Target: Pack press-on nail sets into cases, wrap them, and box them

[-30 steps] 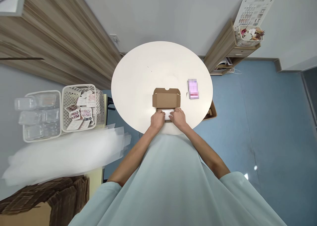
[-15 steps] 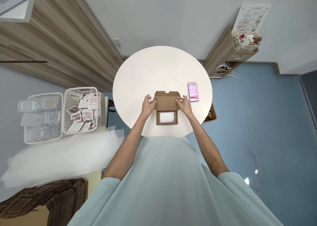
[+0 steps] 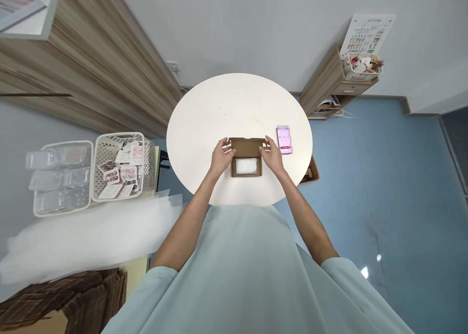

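Observation:
A small brown cardboard box (image 3: 246,175) lies on the white oval table (image 3: 234,100), near its front edge. Its lid (image 3: 247,144) stands raised at the far side, and inside is a white wrapped bundle (image 3: 246,166). My left hand (image 3: 221,157) grips the lid's left edge, thumb toward the box. At the right edge, my right hand (image 3: 272,156) holds the lid between thumb and fingers. Some fingertips are hidden behind the cardboard. A phone with a lit pink screen (image 3: 284,140) lies just right of my right hand.
On the left stand a basket of clear plastic boxes (image 3: 62,178) and a basket of printed cards (image 3: 120,170). White sheets (image 3: 95,236) and stacked flattened cardboard (image 3: 87,295) lie nearer. An open carton (image 3: 310,172) is below the table's right edge.
The lid has tilted to a steeper angle, so less of its face shows. The box has slid slightly away from my body. Both hands stay at the lid's sides.

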Available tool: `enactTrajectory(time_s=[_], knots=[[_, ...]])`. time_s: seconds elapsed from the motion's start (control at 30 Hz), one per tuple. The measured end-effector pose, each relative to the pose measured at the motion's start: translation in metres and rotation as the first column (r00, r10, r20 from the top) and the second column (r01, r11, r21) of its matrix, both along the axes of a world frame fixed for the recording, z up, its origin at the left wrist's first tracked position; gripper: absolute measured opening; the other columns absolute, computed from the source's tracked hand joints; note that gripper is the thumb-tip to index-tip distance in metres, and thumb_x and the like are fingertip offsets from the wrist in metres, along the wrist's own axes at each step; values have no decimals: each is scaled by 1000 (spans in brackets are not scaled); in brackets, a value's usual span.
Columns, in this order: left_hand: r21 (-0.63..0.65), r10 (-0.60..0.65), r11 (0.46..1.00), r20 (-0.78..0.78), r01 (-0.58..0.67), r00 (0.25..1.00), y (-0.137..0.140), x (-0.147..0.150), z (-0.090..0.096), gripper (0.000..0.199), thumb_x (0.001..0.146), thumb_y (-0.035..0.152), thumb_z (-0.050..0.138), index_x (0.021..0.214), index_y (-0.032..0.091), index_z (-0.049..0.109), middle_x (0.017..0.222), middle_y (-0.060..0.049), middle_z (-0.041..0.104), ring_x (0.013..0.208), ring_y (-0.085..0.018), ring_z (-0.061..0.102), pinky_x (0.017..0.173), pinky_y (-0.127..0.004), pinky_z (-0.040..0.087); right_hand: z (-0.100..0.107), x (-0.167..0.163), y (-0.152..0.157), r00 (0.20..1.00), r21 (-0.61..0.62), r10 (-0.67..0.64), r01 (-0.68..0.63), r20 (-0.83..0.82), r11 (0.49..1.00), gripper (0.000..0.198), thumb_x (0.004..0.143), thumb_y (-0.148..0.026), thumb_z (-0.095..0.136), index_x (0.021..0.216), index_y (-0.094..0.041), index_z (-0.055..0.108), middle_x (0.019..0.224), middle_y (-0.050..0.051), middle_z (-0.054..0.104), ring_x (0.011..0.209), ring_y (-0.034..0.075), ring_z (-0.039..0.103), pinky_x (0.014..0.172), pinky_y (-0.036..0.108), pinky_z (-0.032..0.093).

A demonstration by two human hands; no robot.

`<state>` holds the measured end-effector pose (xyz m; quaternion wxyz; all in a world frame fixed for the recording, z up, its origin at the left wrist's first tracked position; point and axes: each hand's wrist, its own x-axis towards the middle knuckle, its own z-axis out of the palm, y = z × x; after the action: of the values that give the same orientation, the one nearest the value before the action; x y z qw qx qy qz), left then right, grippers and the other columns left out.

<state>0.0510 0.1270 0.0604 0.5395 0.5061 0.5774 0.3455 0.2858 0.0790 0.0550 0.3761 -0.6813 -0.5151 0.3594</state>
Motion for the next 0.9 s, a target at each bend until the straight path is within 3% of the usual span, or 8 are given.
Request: enactTrajectory(time_s=[0.23,0.37,0.53,0.73,0.9], knots=[[82,14,997,-9,-13,1000,-31,-1,-7,56,90,19,68,145,20,57,146,-15,61,130,-26,67,115,-47,56,2,-3,-35,998,93,36,-40,43,995,61,106,-51,52,160,-24,46,148,16,62,126,28,67,110,47,58],[140,16,990,-94,-3,995,-59,-2,-14,54,91,18,64,144,19,57,144,-14,59,130,-25,66,116,-44,54,3,-8,-67,988,41,65,-71,139,997,57,105,-32,48,161,-24,44,147,14,63,129,26,65,113,46,55],[138,-39,988,-206,69,978,-93,-5,-29,55,89,12,59,143,21,58,141,-13,60,129,-24,67,115,-43,54,-7,-15,-101,976,-28,128,-125,179,992,69,95,-14,45,163,-27,40,149,12,60,134,25,62,112,45,54],[182,-146,959,-343,218,928,-120,-17,-39,62,90,14,61,151,25,52,150,-13,59,139,-28,60,117,-47,52,-18,-19,-121,949,-66,179,-168,259,984,73,96,-15,46,167,-24,33,165,13,46,154,26,45,121,48,48],[219,-124,944,-455,246,882,-135,-26,-38,63,96,20,60,158,23,46,161,-13,54,151,-28,50,125,-49,44,-16,-22,-135,939,-91,129,-105,318,990,62,104,-26,45,166,-20,36,162,16,52,150,29,51,121,50,47]])
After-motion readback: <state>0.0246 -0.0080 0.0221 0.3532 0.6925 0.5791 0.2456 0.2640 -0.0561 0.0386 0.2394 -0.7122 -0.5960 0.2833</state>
